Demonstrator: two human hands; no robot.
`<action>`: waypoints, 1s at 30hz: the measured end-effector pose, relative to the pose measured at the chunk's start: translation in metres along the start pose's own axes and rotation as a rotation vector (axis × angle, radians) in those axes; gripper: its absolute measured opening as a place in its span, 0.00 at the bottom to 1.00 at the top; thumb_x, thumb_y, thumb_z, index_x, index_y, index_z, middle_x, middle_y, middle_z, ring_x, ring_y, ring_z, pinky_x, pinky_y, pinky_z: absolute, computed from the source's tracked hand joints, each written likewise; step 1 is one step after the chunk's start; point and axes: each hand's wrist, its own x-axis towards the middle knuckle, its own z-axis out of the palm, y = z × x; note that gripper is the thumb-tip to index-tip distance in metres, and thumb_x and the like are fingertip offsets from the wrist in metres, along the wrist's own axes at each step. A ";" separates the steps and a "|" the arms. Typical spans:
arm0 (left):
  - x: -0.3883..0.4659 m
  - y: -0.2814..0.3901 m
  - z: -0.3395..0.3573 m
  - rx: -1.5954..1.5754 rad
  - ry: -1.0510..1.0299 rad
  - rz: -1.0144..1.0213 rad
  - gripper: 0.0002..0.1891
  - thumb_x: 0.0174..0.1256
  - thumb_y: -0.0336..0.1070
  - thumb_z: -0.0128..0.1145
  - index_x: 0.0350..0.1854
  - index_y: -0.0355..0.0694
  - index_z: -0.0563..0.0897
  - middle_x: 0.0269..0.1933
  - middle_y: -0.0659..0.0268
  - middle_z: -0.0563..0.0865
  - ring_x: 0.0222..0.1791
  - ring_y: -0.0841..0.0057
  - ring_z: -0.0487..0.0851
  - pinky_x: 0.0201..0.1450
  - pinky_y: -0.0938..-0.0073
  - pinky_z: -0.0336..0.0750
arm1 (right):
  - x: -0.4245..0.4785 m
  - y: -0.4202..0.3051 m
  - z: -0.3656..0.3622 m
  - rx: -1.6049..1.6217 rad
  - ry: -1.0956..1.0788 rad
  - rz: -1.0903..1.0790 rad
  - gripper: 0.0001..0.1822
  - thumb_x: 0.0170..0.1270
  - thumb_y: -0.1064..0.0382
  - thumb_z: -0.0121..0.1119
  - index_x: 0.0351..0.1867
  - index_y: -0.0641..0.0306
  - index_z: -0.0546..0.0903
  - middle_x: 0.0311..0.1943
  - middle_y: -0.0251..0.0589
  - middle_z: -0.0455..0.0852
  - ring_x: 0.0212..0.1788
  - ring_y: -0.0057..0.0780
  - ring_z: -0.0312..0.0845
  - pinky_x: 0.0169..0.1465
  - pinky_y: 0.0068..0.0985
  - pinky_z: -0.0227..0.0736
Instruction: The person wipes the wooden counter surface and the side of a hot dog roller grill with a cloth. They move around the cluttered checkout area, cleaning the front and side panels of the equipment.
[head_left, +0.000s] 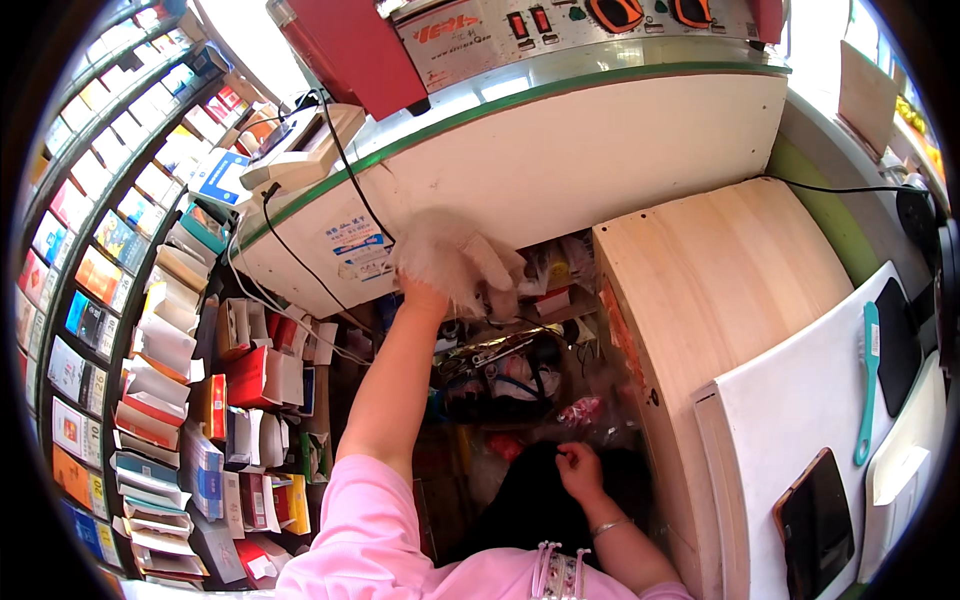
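My left hand (424, 291) reaches forward and grips a fluffy white cloth (442, 251), blurred by motion. The cloth covers most of the fingers and lies against, or just before, the white front panel (592, 161) of a glass-topped counter. Near my dark-clad lap, my right hand (580, 471) has its fingers curled in, and nothing shows in it. Below the left hand, an open shelf holds a dark container (499, 390) with mixed items. A red-and-clear plastic packet (581, 412) lies by it.
Cigarette packs (97, 262) and opened cartons (255, 375) fill racks on the left. A red machine (352, 52) with knobs and a beige device (300, 146) stand on the counter, cables hanging down. To the right are a wooden cabinet (712, 255), a smartphone (817, 525) and a teal-handled brush (868, 382).
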 end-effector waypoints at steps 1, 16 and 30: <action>-0.005 -0.006 -0.004 0.054 0.023 0.050 0.10 0.58 0.39 0.55 0.37 0.43 0.86 0.42 0.58 0.87 0.44 0.57 0.83 0.49 0.60 0.76 | 0.001 0.000 0.002 -0.002 0.000 -0.022 0.08 0.55 0.66 0.64 0.37 0.62 0.83 0.28 0.39 0.78 0.28 0.32 0.77 0.34 0.26 0.73; -0.023 -0.002 0.042 0.242 -0.058 -0.138 0.19 0.66 0.44 0.51 0.55 0.43 0.79 0.56 0.60 0.81 0.57 0.63 0.76 0.62 0.65 0.68 | 0.001 0.005 0.005 0.035 -0.029 0.086 0.07 0.55 0.66 0.65 0.36 0.61 0.84 0.29 0.39 0.80 0.28 0.31 0.78 0.35 0.26 0.74; -0.028 -0.028 0.055 0.078 -0.045 -0.129 0.19 0.61 0.44 0.53 0.53 0.45 0.81 0.54 0.62 0.82 0.57 0.60 0.76 0.62 0.60 0.68 | 0.002 0.006 0.010 0.055 -0.007 0.033 0.08 0.54 0.70 0.65 0.36 0.62 0.85 0.26 0.33 0.77 0.26 0.20 0.71 0.33 0.19 0.69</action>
